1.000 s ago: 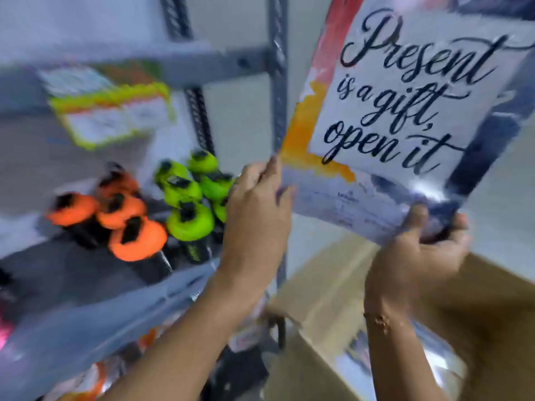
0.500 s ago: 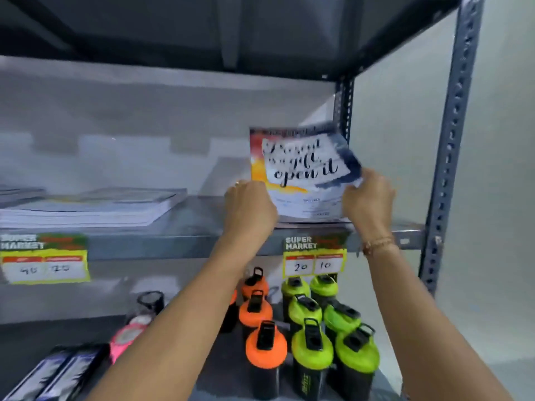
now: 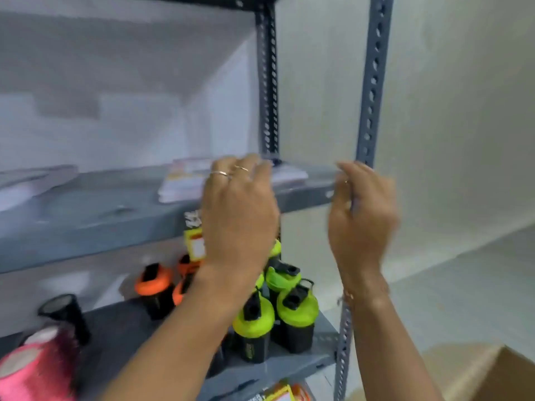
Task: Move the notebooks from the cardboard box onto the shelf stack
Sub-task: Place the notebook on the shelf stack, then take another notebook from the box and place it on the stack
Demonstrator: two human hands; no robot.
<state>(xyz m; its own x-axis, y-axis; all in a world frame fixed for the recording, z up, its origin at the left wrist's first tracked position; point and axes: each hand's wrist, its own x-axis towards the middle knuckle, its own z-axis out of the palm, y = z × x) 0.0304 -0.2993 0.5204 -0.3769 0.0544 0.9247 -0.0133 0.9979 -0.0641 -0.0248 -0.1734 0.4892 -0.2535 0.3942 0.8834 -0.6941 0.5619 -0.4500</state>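
A small stack of notebooks (image 3: 185, 180) lies flat on the grey metal shelf (image 3: 101, 221), near its right end. My left hand (image 3: 238, 209) hovers just in front of that stack, fingers spread, holding nothing, and it covers part of the stack. My right hand (image 3: 362, 209) is raised beside the shelf's front right post (image 3: 373, 82), fingers loosely apart and empty. A corner of the cardboard box (image 3: 503, 374) shows at the bottom right. Another pile of notebooks (image 3: 26, 183) lies blurred at the shelf's left end.
On the lower shelf stand green-lidded shaker bottles (image 3: 295, 316), orange-lidded ones (image 3: 153, 287), a black cup (image 3: 65, 314) and a pink object (image 3: 34, 369). A yellow price tag (image 3: 195, 241) hangs from the shelf edge. A pale wall and floor lie to the right.
The notebook that both hands held upright above the shelf now lies flat on the stack. Both hands have let go and drawn back slightly. The view has shifted right.
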